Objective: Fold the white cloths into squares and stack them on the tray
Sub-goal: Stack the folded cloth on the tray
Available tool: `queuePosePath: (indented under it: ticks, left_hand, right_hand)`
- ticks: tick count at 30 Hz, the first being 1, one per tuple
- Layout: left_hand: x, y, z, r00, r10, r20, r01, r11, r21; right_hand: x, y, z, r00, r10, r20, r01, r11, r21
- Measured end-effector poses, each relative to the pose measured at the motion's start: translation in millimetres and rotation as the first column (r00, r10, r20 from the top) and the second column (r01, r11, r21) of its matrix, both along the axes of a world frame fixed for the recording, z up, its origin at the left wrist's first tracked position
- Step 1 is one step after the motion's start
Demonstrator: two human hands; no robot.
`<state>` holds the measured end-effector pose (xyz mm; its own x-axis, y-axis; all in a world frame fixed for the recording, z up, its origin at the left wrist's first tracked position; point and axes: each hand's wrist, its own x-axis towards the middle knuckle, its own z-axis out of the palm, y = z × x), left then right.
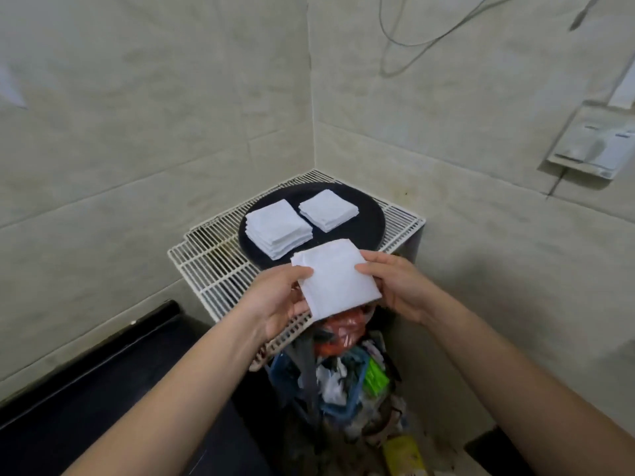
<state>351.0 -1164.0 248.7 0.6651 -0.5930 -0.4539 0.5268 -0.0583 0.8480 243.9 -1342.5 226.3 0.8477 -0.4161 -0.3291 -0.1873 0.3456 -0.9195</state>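
The fingers (302,271) of the left hand (280,300) pinch the left edge of a folded white cloth (338,283). The thumb lies on top and the other fingers are curled underneath. The fingers (371,269) of the right hand (395,286) grasp the opposite edge the same way, thumb over the top. Between the two hands the cloth sits in the middle of the frame as a rough square, with its layers showing at the upper left corner. Its far edge overlaps the near rim of the tray, and its lower corner hangs past the front of the rack. Whether it touches the tray cannot be told.

Just above it in the frame is the round black tray (369,223), resting on a white wire rack (209,266) pushed into the corner of two pale tiled walls (137,97). Two piles of folded white squares already lie on the tray — a taller stack (278,231) toward the left and a shorter stack (328,209) just beside it to the upper right, with a narrow strip of black between them.

Below the hands, at lower centre, a bin (340,376) is crammed with rubbish, a red plastic bag uppermost. A dark surface (103,379) fills the lower left. At the upper right a grey cable (409,46) loops down the wall above a wall-mounted holder (591,146).
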Motion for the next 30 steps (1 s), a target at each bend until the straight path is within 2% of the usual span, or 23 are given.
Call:
queuePosePath:
  ticks: [3, 11, 20, 30]
  left_hand:
    - [28.7, -55.6, 11.7, 0.994, 0.103, 0.031, -0.103, 0.994, 0.018]
    - [101.9, -154.4, 29.4, 0.963, 0.266, -0.039, -0.261, 0.961, 0.089]
    - [138.3, -186.9, 22.0, 0.912, 0.399, -0.097, -0.387, 0.913, 0.127]
    - [143.2, -196.2, 12.2, 0.902, 0.431, -0.030, -0.421, 0.892, 0.167]
  right_hand:
    - [42.7, -55.2, 7.1, 0.999, 0.028, -0.024, -0.029, 0.999, -0.040]
    - [152.0, -168.7, 4.0, 0.979, 0.148, -0.138, -0.178, 0.955, -0.236]
    - [214.7, -194.9, -1.0, 0.957, 0.228, -0.178, -0.274, 0.911, -0.308]
    - [219.7, -200.0, -6.7, 0.934, 0.302, -0.190, -0.356, 0.832, -0.425]
